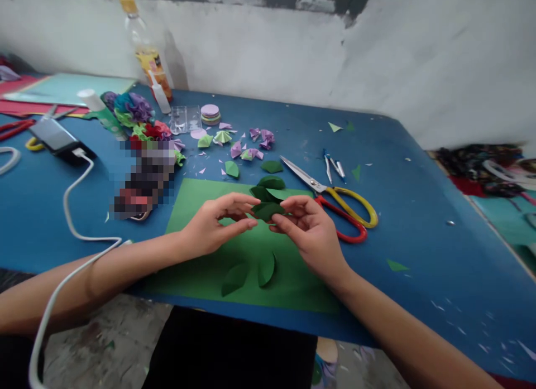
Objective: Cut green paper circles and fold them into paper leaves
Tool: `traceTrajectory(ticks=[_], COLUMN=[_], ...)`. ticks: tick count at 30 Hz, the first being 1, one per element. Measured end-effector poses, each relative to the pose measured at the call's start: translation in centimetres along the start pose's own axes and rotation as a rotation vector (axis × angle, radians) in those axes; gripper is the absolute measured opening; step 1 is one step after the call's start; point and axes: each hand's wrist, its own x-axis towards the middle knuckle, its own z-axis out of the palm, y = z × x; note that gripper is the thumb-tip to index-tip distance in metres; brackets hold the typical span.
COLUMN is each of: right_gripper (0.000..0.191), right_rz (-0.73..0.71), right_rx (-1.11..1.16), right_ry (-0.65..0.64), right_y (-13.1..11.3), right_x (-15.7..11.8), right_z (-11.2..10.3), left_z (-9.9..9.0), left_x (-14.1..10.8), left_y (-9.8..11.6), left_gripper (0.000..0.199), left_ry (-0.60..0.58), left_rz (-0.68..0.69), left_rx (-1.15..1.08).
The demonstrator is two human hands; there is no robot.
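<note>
Over a green paper sheet, my right hand pinches a dark green paper leaf between thumb and fingers. My left hand is at the leaf's left end, thumb and index finger apart; whether a fingertip touches the leaf I cannot tell. Just behind the held leaf are more cut leaves, partly overlapping it in view. Nearer me, two curved paper leaves lie on the sheet. Large scissors with one red and one yellow handle rest half open beside my right hand.
Folded purple and light green paper pieces lie behind the sheet, near a drawing compass. At left are a phone, a power bank with a white cable, and a glue stick. A bottle stands by the wall.
</note>
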Motion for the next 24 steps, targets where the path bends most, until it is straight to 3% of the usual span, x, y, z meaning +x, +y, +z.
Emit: traceTrajectory(ticks=[8, 16, 22, 24], right_gripper=[0.022, 0.023, 0.022, 0.020], right_rz=[-0.142, -0.547, -0.728, -0.774], right_rx=[-0.191, -0.561, -0.823, -0.870], right_ry=[-0.072, -0.086, -0.243, -0.272], right_y=[0.7, -0.1, -0.2, -0.2], right_x=[-0.4, -0.9, -1.1, -1.1], right_z=[-0.2, -0.5, -1.0, -0.9], left_z=[-0.1, -0.1, 0.1, 0.2], left_x=[0.0, 0.4, -0.1, -0.1], left_y=[0.7, 1.1, 1.3, 1.3], left_gripper=[0.021, 0.018, 0.020, 0.019], left_ry=[0.011, 0.085, -0.079, -0.086], left_rz=[-0.036, -0.165, -0.312, -0.345], left_rx=[-0.114, -0.345, -0.384, -0.394])
